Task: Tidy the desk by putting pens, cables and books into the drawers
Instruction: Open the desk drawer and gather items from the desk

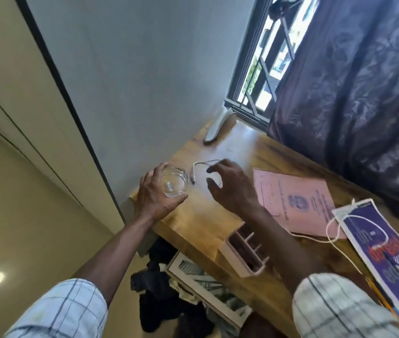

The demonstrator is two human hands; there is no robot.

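My left hand [155, 191] grips a clear glass [174, 184] near the left edge of the wooden desk [200, 215]. My right hand [230, 184] hovers with spread fingers just above a short white cable [199, 167] lying on the desk; I cannot tell whether the fingertips touch it. A pink booklet [291, 201] lies to the right of that hand. A purple book [383, 250] sits at the right edge, with a longer white cable [340, 225] looped across both books. A white pen holder [244, 252] lies tipped at the desk's front edge.
A white remote-like object [215, 125] leans at the desk's back corner by the window. A dark curtain [352, 81] hangs over the desk's right side. Below the front edge are dark clothes [159, 289] and a white-framed box [205, 286].
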